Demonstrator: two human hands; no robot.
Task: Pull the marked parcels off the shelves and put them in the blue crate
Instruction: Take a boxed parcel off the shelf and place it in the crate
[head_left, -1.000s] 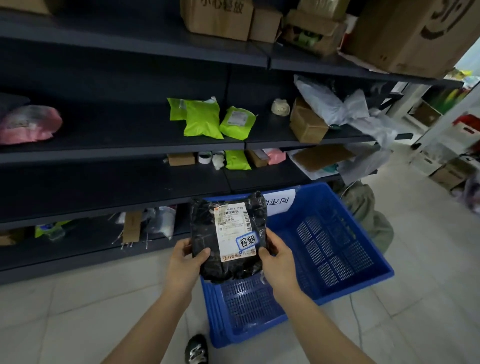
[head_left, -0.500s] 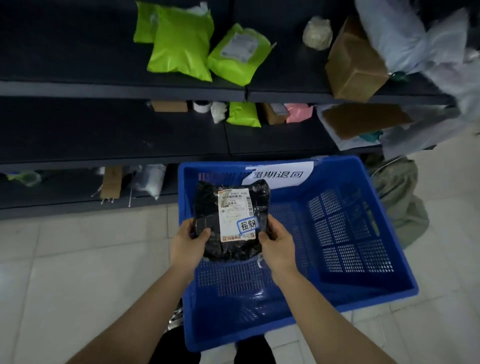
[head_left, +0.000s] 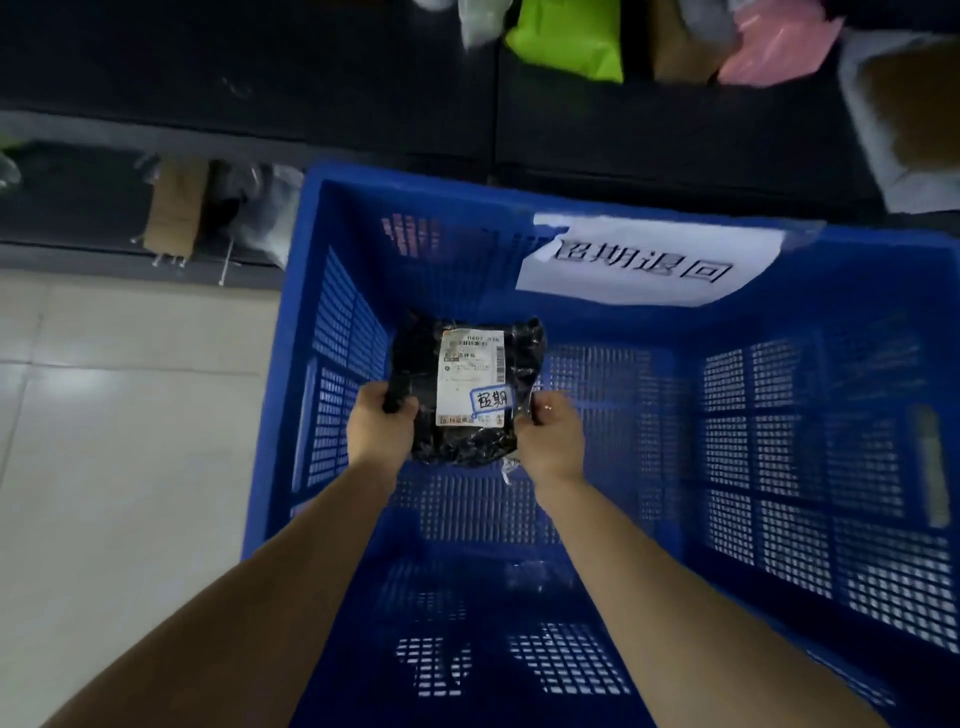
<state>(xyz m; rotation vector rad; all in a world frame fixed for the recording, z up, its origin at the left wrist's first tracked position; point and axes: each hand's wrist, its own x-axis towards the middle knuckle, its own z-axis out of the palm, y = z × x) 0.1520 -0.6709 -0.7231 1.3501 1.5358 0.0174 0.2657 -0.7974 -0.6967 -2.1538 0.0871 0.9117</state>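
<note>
A black plastic parcel (head_left: 415, 364) with a white shipping label and a blue-outlined handwritten sticker is held low inside the blue crate (head_left: 291, 415), near its left wall. My left hand (head_left: 376, 423) grips the parcel's left lower edge. My right hand (head_left: 550, 434) grips its right lower edge. The crate is a perforated plastic bin on the floor, with a white paper sign (head_left: 649, 260) on its far wall. I cannot tell whether the parcel touches the crate's bottom.
Dark shelves (head_left: 311, 78) run across the top, just behind the crate. On them lie a lime-green bag (head_left: 571, 47), a pink bag (head_left: 774, 47) and a brown box (head_left: 914, 104). A cardboard piece (head_left: 174, 208) sits on the lowest shelf. Pale floor tiles (head_left: 130, 441) lie left.
Both hands have carried the black parcel down from in front of the shelves into the blue crate. The view has tilted down and closer over the crate.
</note>
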